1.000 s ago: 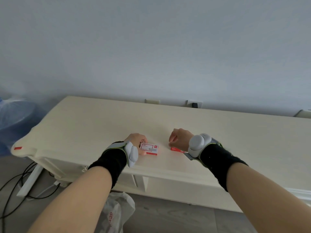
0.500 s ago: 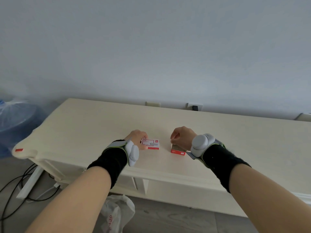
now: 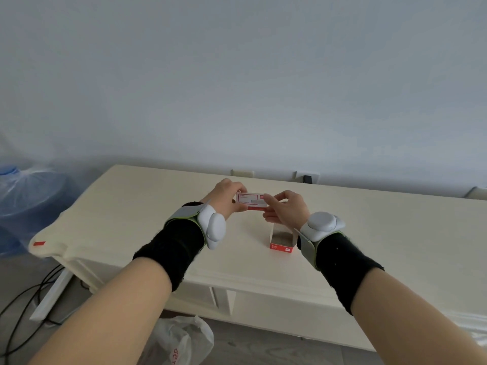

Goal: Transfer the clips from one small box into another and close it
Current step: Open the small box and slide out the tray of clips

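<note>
Above the table (image 3: 147,206), a closed box (image 3: 250,204) pinched between both hands' fingers (image 3: 238,186), an open box (image 3: 282,239) below.

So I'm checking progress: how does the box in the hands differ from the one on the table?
The held box is off the table, gripped by the left hand and right hand; the table box stands untouched. The held box looks closed, the table box open-topped. Both are small, red and white.
</note>
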Action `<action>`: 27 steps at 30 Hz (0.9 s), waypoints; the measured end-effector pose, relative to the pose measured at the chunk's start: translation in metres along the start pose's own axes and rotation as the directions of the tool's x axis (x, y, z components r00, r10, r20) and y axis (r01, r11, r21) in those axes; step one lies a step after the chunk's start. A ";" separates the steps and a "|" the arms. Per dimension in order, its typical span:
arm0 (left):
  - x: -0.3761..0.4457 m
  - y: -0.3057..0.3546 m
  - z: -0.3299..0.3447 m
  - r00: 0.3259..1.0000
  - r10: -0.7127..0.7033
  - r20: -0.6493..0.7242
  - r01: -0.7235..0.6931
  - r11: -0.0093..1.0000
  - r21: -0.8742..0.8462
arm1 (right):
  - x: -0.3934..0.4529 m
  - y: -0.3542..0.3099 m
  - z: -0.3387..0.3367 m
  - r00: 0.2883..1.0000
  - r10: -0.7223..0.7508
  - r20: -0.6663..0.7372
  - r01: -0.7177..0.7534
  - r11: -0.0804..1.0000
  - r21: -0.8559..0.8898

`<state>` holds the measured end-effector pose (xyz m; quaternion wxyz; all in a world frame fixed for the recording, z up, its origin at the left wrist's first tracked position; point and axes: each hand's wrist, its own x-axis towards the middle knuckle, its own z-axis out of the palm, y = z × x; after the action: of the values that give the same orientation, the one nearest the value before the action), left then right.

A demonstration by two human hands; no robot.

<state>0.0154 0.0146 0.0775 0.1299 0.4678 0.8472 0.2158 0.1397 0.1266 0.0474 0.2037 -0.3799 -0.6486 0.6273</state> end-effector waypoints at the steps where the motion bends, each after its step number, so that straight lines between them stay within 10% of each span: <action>1: 0.000 0.003 -0.001 1.000 0.011 -0.014 -0.011 1.000 -0.018 | 0.000 0.000 0.001 1.000 -0.020 -0.020 0.021 0.999 0.028; 27: -0.006 0.008 0.017 0.998 -0.035 0.048 0.047 0.963 -0.266 | 0.003 0.029 -0.022 0.991 -0.045 -0.128 0.040 0.999 -0.037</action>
<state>0.0312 0.0177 0.0665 0.2142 0.4329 0.8169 0.3153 0.1608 0.1414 0.0215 0.2519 -0.4094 -0.6527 0.5857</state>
